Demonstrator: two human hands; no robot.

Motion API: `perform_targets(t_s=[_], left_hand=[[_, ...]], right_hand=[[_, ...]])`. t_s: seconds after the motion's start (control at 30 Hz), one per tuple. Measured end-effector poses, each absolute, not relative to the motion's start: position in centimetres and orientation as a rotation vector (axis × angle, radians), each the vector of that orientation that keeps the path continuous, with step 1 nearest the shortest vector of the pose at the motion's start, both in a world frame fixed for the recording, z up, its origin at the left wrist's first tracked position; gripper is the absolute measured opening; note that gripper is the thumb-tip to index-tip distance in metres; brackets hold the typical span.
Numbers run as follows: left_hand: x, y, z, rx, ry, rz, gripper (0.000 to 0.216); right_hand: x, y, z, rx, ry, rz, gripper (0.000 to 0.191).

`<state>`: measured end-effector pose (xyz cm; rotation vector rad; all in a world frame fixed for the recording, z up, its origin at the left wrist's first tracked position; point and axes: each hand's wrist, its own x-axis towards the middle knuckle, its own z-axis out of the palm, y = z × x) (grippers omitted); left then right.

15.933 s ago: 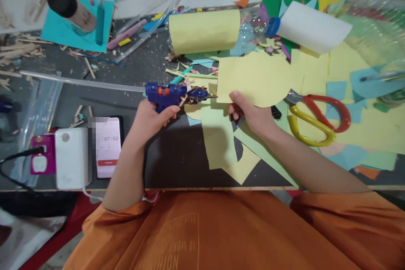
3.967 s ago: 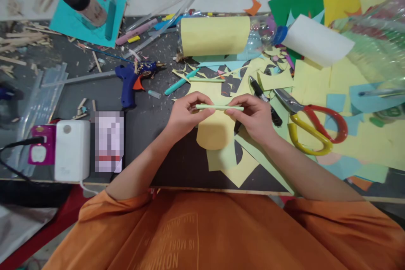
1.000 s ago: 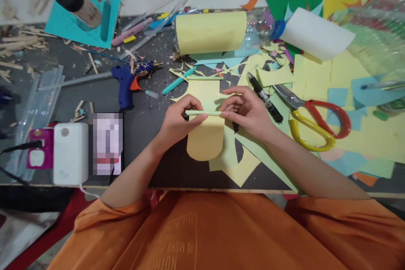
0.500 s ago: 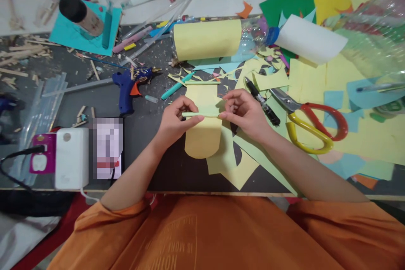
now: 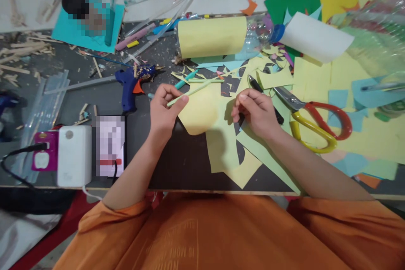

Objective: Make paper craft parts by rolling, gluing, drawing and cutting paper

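Note:
My left hand (image 5: 166, 109) is closed, pinching one end of a thin pale-green stick (image 5: 199, 90) between thumb and fingers. The stick slants up to the right. Just under it is a pale-yellow paper piece (image 5: 199, 114) with a rounded lower end, tilted; I cannot tell whether the two are joined. A second thin pale-green stick (image 5: 206, 81) lies across behind. My right hand (image 5: 255, 112) is apart from the paper, its fingers curled and thumb against them, with nothing seen in it. Beside it lies a black marker (image 5: 278, 114), partly hidden by the hand.
Scissors (image 5: 313, 120) with red and yellow handles lie right. A blue glue gun (image 5: 129, 86) is left, near a phone (image 5: 110, 145) and a white power bank (image 5: 74, 156). A paper-wrapped bottle (image 5: 211, 37) lies behind, among paper scraps (image 5: 218, 152) and wood splinters.
My right hand has let go of the stick and moved right. My left hand has moved left with the stick, which turned from level to slanted. The yellow paper piece has shifted and tilted.

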<state>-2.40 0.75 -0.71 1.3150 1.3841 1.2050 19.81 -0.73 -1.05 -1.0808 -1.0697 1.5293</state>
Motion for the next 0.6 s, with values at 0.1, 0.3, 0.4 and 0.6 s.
perform_targets(t_s=[0.1, 0.3, 0.4, 0.6], left_hand=[[-2.6, 0.9, -0.6, 1.354, 1.377, 1.269, 0.039], [-2.2, 0.3, 0.3, 1.454, 1.274, 0.912, 0.031], [-1.5, -0.3, 0.7, 1.515, 1.226, 0.814, 0.022], [-0.7, -1.0, 0.4, 1.569, 1.227, 0.804, 0.016]], right_hand=[[19.8, -0.9, -1.2, -1.083, -1.084, 1.525, 0.047], [19.6, -0.8, -1.6, -1.129, -1.159, 1.219, 0.027], [19.6, -1.0, -1.7, -1.07, -1.327, 1.19, 0.027], [19.5, -1.6, -1.5, -1.121, -1.728, 1.107, 0.021]])
